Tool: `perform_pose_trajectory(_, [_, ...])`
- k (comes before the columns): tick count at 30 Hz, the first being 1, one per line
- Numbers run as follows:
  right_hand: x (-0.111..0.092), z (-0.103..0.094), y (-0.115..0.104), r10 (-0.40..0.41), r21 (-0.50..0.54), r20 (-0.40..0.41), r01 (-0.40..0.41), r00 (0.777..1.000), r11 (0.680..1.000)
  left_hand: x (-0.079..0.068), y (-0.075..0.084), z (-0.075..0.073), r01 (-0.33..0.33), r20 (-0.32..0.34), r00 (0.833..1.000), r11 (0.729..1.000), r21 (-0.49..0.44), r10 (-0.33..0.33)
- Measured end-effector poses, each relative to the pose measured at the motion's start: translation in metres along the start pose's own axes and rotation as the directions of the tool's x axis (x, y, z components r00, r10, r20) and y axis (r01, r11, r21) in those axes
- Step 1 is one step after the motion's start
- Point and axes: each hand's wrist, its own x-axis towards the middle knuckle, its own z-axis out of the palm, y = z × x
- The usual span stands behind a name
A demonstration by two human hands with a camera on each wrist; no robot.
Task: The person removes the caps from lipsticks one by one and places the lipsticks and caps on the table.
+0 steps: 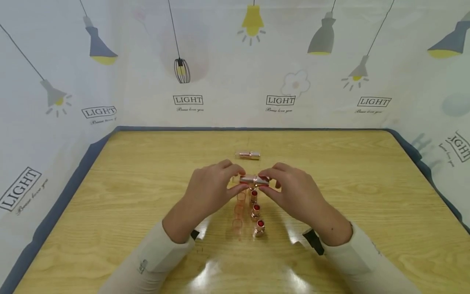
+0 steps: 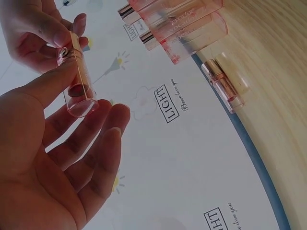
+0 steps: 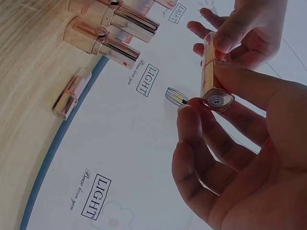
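A capped lipstick (image 1: 253,180) is held level between both hands above the table. My left hand (image 1: 211,185) pinches its clear pink cap end between thumb and fingers. At the other end, my right hand (image 1: 299,190) pinches the shiny rose-gold base, whose round label (image 3: 217,100) shows in the right wrist view. Below the hands stands a column of uncapped lipsticks (image 1: 256,212) with red tips, upright. To their left is a matching column of clear pink caps (image 1: 237,223), partly hidden near the left fingers.
Another capped lipstick (image 1: 249,155) lies on its side farther back on the wooden table (image 1: 147,163). Behind the table hangs a pale cloth (image 1: 227,85) printed with lamps, and its dark blue border runs along the table's edges.
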Motion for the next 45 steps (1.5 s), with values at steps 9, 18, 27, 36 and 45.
perform_pose_trajectory(9, [0.0011,-0.0011,0.0011,0.009,0.014,0.002,-0.009,1.000,1.000,0.0012,-0.0004,-0.0011,0.007,0.008,1.000,1.000,0.006,-0.007])
perform_pose_trajectory(18, [0.0014,-0.0023,-0.0002,0.036,0.020,0.026,-0.036,0.999,0.999,0.0018,-0.0009,-0.0004,0.006,0.011,1.000,1.000,0.018,-0.007])
perform_pose_trajectory(27, [0.0002,-0.0033,-0.0008,0.030,0.028,0.037,-0.031,0.999,0.999,-0.0004,-0.0023,0.0002,-0.020,-0.034,0.999,0.999,-0.028,0.020])
perform_pose_trajectory(36, [-0.0006,-0.0053,0.0027,0.019,0.013,0.049,-0.020,0.999,1.000,0.0012,-0.0036,-0.0009,-0.032,-0.020,0.999,0.999,-0.032,0.032])
perform_pose_trajectory(45, [0.0014,-0.0093,0.0046,0.045,0.003,0.043,-0.046,0.998,0.999,0.0014,-0.0082,-0.0030,0.042,-0.002,0.999,0.999,-0.013,-0.042])
